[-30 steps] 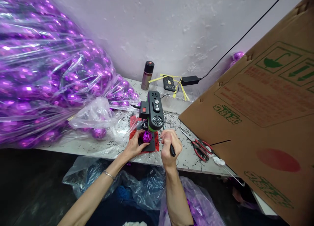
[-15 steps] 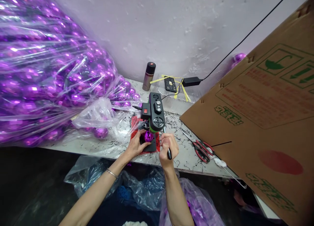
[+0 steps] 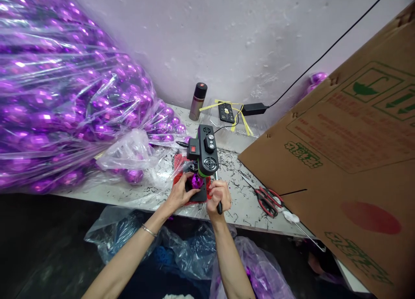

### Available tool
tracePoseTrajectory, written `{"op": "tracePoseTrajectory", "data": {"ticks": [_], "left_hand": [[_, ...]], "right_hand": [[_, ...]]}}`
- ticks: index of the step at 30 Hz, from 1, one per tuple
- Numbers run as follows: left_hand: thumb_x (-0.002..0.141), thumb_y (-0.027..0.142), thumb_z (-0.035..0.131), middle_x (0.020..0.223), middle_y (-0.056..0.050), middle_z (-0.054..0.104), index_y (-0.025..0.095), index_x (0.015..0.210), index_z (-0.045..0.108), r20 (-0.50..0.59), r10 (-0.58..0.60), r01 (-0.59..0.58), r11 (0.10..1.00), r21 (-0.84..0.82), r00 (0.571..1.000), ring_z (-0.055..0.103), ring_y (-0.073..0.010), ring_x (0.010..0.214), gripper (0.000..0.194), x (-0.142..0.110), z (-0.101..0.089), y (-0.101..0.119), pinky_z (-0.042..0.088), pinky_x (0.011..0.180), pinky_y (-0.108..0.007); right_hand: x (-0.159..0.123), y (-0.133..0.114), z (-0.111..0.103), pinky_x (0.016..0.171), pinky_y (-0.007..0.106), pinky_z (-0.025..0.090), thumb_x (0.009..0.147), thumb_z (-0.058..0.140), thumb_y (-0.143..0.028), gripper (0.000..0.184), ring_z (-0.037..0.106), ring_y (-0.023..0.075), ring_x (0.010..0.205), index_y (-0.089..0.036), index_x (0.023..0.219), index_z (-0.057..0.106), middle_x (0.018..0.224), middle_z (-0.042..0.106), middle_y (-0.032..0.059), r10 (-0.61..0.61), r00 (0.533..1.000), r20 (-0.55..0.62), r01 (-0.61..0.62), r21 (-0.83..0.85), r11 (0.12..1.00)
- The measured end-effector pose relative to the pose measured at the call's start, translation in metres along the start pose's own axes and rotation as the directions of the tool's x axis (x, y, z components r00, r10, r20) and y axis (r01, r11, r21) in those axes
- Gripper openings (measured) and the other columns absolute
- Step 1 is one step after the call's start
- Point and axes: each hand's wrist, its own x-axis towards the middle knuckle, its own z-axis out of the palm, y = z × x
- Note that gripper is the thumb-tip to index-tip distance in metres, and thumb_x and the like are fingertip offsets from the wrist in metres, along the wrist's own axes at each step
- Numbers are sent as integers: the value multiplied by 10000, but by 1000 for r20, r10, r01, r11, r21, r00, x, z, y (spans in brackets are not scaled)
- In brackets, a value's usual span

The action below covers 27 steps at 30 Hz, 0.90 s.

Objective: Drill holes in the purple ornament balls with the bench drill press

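Observation:
A shiny purple ball (image 3: 196, 181) sits under the head of a black bench press machine (image 3: 207, 145) with a red switch. My left hand (image 3: 180, 192) pinches the ball from its left and front, thumb and fingers around it. My right hand (image 3: 219, 197) is wrapped round the machine's lever handle (image 3: 219, 208), whose metal rod runs up to the machine's right side. Beneath the machine lies a red cloth (image 3: 178, 161), partly covered by the black base (image 3: 199, 194). Where the ball meets the press head is hard to make out.
Large clear bags of purple balls (image 3: 65, 117) crowd the left. A cardboard box (image 3: 324, 160) leans in on the right, with red-handled scissors (image 3: 268, 200) beside it. Behind stand a bottle (image 3: 198, 101), a phone-like black slab (image 3: 226, 112) and a power adapter (image 3: 254, 109).
My right hand has moved slightly left and down with the lever handle. My left hand keeps its hold on the ball. The view has shifted a little.

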Motion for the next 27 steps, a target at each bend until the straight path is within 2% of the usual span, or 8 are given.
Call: {"op": "tracePoseTrajectory", "data": {"ticks": [13,21,27], "left_hand": [[804,325,801,1289,-107,680,219,1260,538,10,-14,15,999,-29,1000,681,-301,1206,538,2,0,1,551,1056,-490],[799,312,805,1283,-113,684,204,1263,540,8,2,-1,1000,-16,1000,684,-302,1198,545,4,2,-3,554,1049,-501],[806,325,804,1271,-113,693,207,1264,551,-14,12,-12,1000,11,1000,702,-301,1168,537,3,2,-3,573,1016,-482]], "right_hand": [[-2,12,2,608,308,451,1047,354,-261,322,539,132,624,-232,749,473,713,553,-11,-95,995,14,95,8,995],[1,11,2,592,326,449,1048,341,-239,325,531,147,626,-243,745,460,712,549,0,-105,994,20,105,21,994],[3,7,2,599,297,447,1040,397,-265,336,515,130,613,-239,712,467,693,543,-20,-154,988,31,152,58,987]]}}
